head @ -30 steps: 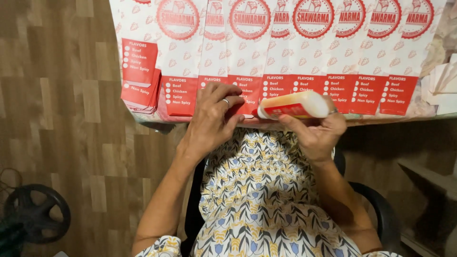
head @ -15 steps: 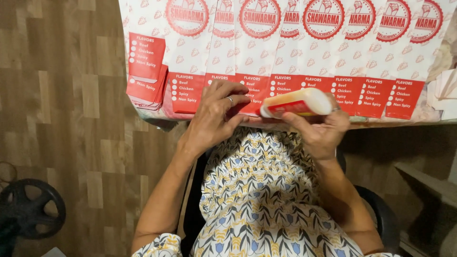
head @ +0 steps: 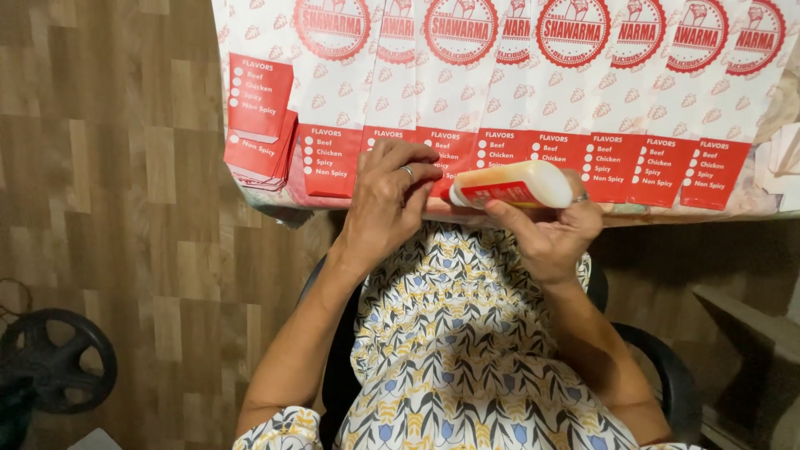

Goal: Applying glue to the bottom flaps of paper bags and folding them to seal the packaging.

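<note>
Gripping a glue bottle (head: 515,184) sideways above the table edge, the right hand (head: 546,233) wraps it; the left hand (head: 385,200) pinches its nozzle end over overlapped red-and-white paper bags (head: 517,100).

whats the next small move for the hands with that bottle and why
Probably twist the cap off with the left hand. Its fingertips sit at the capped end of the pale bottle, which the right hand holds sideways above the red-and-white paper sleeves, so nothing can come out yet.

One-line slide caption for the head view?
Right hand holds a glue bottle sideways; left hand at its tip, over overlapped red-and-white paper sleeves.
</note>
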